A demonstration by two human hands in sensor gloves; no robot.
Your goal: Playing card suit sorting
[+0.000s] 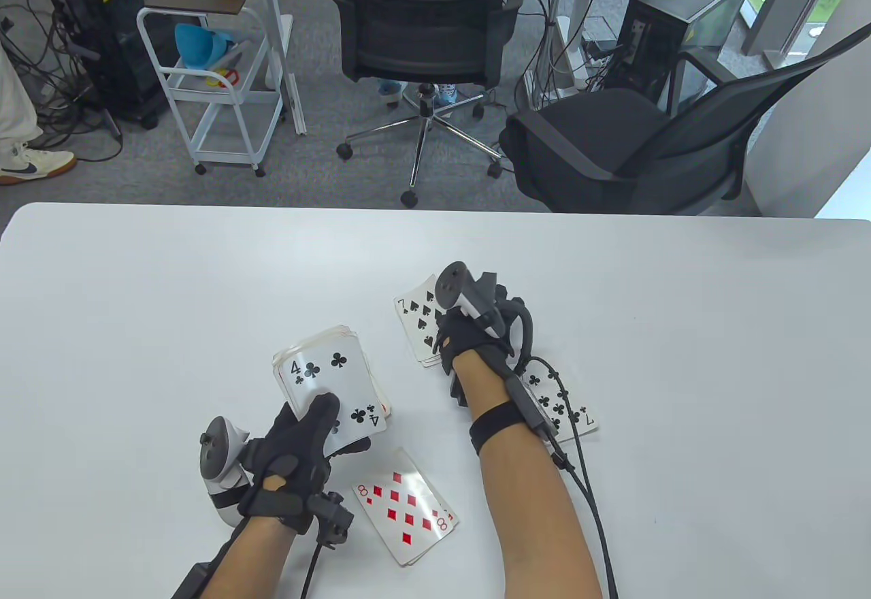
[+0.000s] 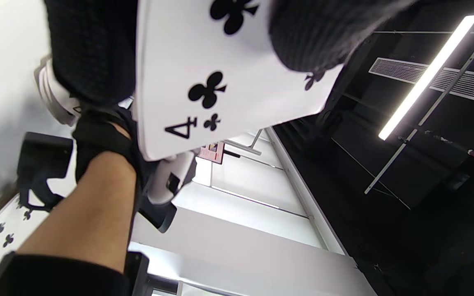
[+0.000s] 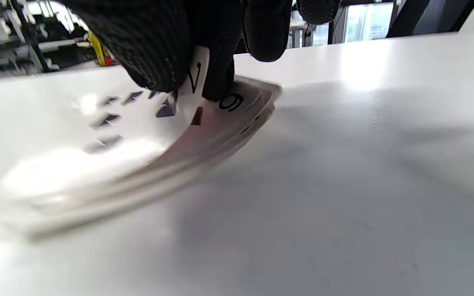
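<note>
My left hand (image 1: 299, 442) grips a deck of cards, face up, with the four of clubs (image 1: 333, 388) on top and my thumb across it. In the left wrist view the four of clubs (image 2: 204, 82) fills the top, with gloved fingers (image 2: 93, 49) curled round it. My right hand (image 1: 476, 333) reaches to the spade pile, where it pinches the near end of the seven of spades (image 1: 416, 316). Close up, the fingertips (image 3: 154, 45) hold that card (image 3: 117, 123) by its corner on the fanned pile. A club pile topped by a seven (image 1: 568, 408) lies under my right forearm. The eight of diamonds (image 1: 405, 507) tops a pile between my arms.
The white table (image 1: 136, 299) stretches bare to the left and right of the piles. Beyond its far edge stand two black office chairs (image 1: 612, 143) and a white trolley (image 1: 218, 82).
</note>
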